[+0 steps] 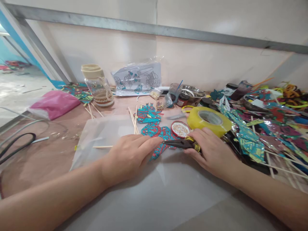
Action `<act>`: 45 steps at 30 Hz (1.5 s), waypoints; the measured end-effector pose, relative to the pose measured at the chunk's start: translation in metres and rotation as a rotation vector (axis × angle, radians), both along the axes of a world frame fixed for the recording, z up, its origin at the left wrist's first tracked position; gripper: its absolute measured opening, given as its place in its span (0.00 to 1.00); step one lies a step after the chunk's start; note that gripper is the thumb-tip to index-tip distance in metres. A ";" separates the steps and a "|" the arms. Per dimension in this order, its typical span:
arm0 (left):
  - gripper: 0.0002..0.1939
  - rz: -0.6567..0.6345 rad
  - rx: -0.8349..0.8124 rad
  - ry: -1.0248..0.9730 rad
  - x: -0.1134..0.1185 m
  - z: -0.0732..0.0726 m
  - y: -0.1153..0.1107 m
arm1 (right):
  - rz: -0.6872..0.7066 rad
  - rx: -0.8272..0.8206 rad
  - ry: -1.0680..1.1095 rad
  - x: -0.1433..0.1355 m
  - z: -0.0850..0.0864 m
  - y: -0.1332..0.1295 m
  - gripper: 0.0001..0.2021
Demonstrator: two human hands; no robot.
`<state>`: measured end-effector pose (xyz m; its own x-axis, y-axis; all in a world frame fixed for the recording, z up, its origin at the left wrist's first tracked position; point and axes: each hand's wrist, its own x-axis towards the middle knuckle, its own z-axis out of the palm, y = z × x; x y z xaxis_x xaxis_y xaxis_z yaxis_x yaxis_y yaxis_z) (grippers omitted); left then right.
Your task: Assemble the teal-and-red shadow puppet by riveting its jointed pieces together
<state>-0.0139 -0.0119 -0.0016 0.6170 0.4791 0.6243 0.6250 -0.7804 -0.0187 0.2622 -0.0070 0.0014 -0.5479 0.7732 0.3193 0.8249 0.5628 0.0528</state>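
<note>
My right hand [209,150] grips needle-nose pliers [179,143] with black jaws and yellow handles. The jaws point left, and their tip meets the fingertips of my left hand [134,152]. My left hand is closed on a teal-and-red painted cut-out figure [154,130], covering part of it; its fingers hide the exact spot of contact. A thin wooden stick [102,147] pokes out to the left from under that hand. Just behind the pliers sits a round red-rimmed lid [180,129] holding many small beads or fasteners.
A roll of yellow tape [192,120] lies behind my right hand. Farther back stand a clear bottle [98,86], printed line drawings [138,78] and a metal bowl [192,90]. Painted cut-outs with sticks [252,144] crowd the right. A pink bag [55,104] lies left.
</note>
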 end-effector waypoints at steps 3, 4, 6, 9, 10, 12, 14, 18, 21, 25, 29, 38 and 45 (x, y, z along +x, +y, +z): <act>0.11 -0.005 -0.004 -0.009 0.000 0.000 0.000 | 0.032 0.031 0.015 -0.001 0.001 0.001 0.26; 0.11 -0.010 -0.004 -0.013 0.000 0.000 0.000 | 0.044 0.042 0.027 -0.001 0.001 0.001 0.26; 0.11 -0.016 -0.005 -0.017 0.000 0.000 0.001 | 0.048 0.050 0.035 0.000 -0.001 0.002 0.26; 0.10 -0.014 -0.006 -0.035 0.001 0.001 0.002 | 0.021 0.037 0.028 0.001 -0.003 0.002 0.26; 0.10 -0.008 -0.005 -0.045 0.002 0.001 0.002 | 0.014 0.031 0.027 0.001 -0.004 0.002 0.26; 0.10 0.005 -0.005 -0.068 0.003 0.002 0.003 | 0.007 0.032 0.021 0.001 -0.004 0.001 0.26; 0.10 0.018 -0.013 -0.085 0.004 0.001 0.004 | 0.002 0.048 0.007 0.000 -0.003 0.000 0.26; 0.11 0.033 0.002 -0.108 0.004 -0.002 0.005 | 0.011 0.049 -0.014 -0.003 -0.001 -0.006 0.26; 0.10 0.054 0.014 -0.110 0.003 -0.004 0.006 | 0.002 0.026 -0.026 -0.004 -0.001 -0.009 0.24; 0.07 0.072 -0.054 -0.124 0.001 -0.006 0.007 | -0.047 -0.084 -0.023 -0.005 0.001 -0.010 0.19; 0.07 0.058 -0.147 -0.124 0.001 -0.004 0.007 | -0.084 -0.224 0.023 -0.005 0.003 -0.007 0.09; 0.13 0.050 -0.130 -0.109 0.000 0.000 0.007 | -0.065 -0.222 0.125 -0.001 0.001 0.000 0.08; 0.17 0.074 0.002 -0.067 0.002 0.002 0.008 | -0.023 -0.178 0.141 0.001 -0.004 0.002 0.09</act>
